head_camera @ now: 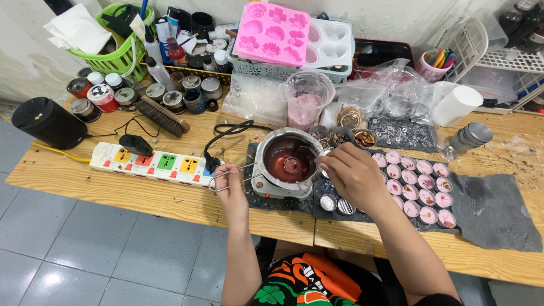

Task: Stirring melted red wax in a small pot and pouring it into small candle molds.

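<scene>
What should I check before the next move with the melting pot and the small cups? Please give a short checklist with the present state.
1. Left hand grips the wire handle of the melting pot: ok.
2. Pot sits level on the small heater: ok.
3. Right hand holds a tool dipped in the red liquid: ok, though the tool itself is hard to make out.
4. Small filled cups stand upright on the grey mat: ok.
5. Heater is switched on: cannot tell.
6. Black cord lies clear of the pot: not ok, it runs close behind it.
</scene>
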